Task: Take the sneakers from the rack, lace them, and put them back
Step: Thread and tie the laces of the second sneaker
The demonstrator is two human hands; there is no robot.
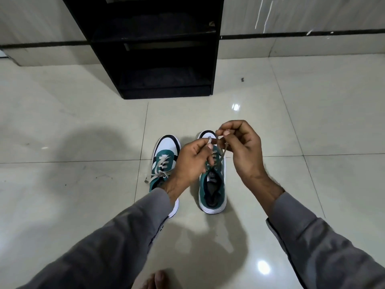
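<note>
Both hands are up over the shoe on the right, and both are busy: the left hand (193,157) pinches one end of the pale grey flat shoelace (221,152) between thumb and forefinger, and the right hand (242,146) has its fingers curled in, nipping the other end just beside it. The two pinches sit almost touching, right above the toe end of the teal, white and black low-top sneaker on the right (212,188).

That sneaker lies directly under the hands on the floor, its long axis running straight away from the person, toe towards the rack and heel towards the feet. The lace rises from the upper eyelets to the fingers, so the coming pull looks to go up and outward across the shoe. Neither hand is clearly nearer; they meet over the midline.

Just beside it, on the left, the matching teal and white sneaker (164,163) sits roughly parallel, laces crossed through its eyelets and seemingly knotted, a loose end trailing onto the tile. By my reckoning one shoe is done and the second is at the tying stage.

Beyond both, well apart, stands the black open-shelved shoe rack (145,59) against the wall, on glossy cream floor tiles (312,142).
</note>
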